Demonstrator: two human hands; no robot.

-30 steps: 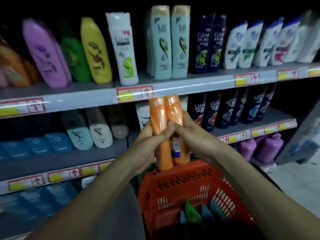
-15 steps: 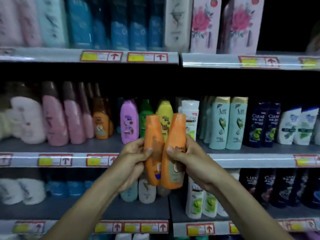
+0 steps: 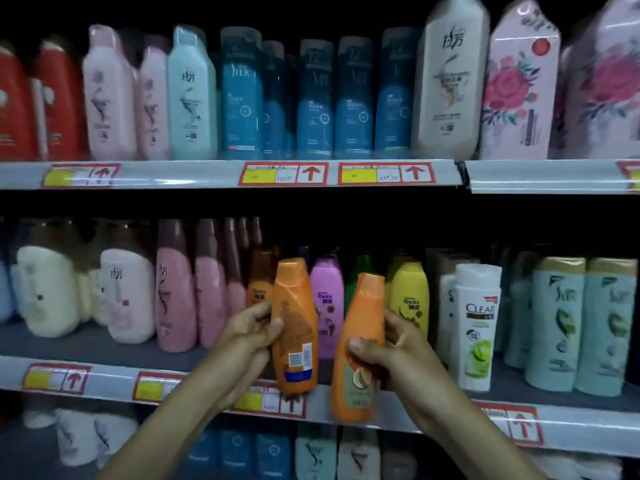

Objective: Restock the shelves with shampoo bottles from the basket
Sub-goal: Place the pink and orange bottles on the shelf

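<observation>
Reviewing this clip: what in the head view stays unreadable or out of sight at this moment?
- Basket: outside the head view, below the frame edge.
- Left hand fingers: behind its orange bottle, only the thumb shows.
- Right-hand orange bottle: front label partly under the right hand thumb.
- Brown bottle on the shelf: mostly hidden by the left orange bottle.
- Price tags: print too small and blurred.

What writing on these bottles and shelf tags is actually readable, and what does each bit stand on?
"CLEAR": white bottle on the middle shelf, right of the hands.
Chinese brand characters: cream bottle on the top shelf.
"72": blurred, caps of the dark blue bottles.
Price tags: red arrows show; figures too blurred.
Orange bottle in the left hand: back label, barcode unreadable.
</observation>
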